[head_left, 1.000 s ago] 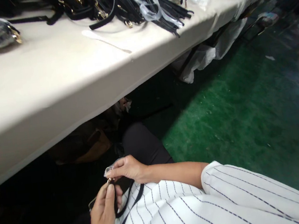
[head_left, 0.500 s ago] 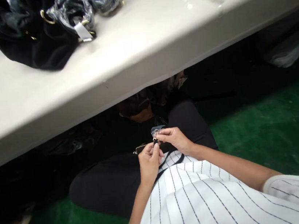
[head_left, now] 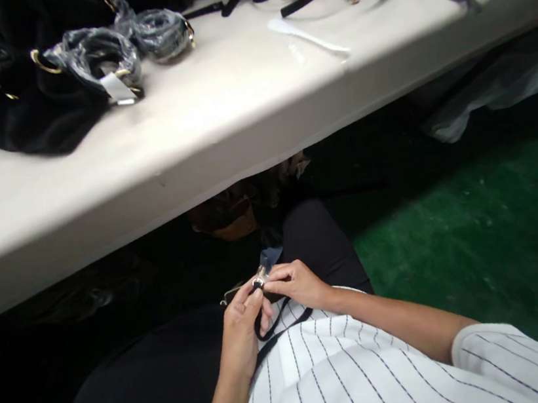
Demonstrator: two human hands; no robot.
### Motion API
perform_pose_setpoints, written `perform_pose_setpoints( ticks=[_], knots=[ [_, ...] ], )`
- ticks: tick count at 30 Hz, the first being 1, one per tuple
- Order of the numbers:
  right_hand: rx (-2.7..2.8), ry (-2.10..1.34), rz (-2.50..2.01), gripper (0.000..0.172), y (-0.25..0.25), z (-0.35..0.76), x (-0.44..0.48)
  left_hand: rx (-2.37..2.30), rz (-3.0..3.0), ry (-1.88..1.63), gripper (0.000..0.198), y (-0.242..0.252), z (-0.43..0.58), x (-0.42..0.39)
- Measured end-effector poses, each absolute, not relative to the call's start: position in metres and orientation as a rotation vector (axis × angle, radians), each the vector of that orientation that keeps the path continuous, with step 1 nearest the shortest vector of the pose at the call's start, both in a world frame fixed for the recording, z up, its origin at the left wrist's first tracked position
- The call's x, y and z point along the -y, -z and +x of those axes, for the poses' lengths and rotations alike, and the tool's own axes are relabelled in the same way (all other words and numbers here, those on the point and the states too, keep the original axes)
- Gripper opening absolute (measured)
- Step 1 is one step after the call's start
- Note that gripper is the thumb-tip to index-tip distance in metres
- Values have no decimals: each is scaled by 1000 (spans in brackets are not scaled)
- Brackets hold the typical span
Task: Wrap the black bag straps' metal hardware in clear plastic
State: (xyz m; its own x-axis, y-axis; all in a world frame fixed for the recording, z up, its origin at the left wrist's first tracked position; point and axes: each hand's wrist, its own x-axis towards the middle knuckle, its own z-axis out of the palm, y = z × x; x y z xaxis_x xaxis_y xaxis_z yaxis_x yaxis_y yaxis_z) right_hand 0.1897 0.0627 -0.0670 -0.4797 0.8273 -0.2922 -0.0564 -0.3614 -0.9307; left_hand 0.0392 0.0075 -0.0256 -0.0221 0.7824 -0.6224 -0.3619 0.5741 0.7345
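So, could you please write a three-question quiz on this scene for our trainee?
1. True or false: the left hand holds part of a black strap.
2. Where in the picture is the right hand relative to the table? A, on its top; B, below its front edge; C, above it.
3. Fill in: the coils on the table are wrapped in clear ____.
Key: 1, true; 2, B; 3, plastic.

Shirt (head_left: pixel 362 381): is showing dark dashed stripes on white
Near strap (head_left: pixel 269 345): is showing black
Trousers (head_left: pixel 324 247): are showing black
Table (head_left: pixel 197 105): is showing off-white
Right floor (head_left: pixel 461 229): is showing mottled green
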Motion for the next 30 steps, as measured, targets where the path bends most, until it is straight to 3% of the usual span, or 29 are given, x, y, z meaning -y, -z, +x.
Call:
perform_pose_setpoints(
  ticks=[12, 22, 30],
  knots=[
    [656, -2514, -1049, 48, 49, 204, -76, -1456, 645, -919, 25, 24, 48, -6],
    [678, -2377, -1146, 44, 41, 185, -76, -1509, 683, -903, 20, 31, 50, 2],
    [683, -2499, -1075, 47, 43, 187, -74, -1485, 670, -934, 23, 24, 49, 0]
  ],
)
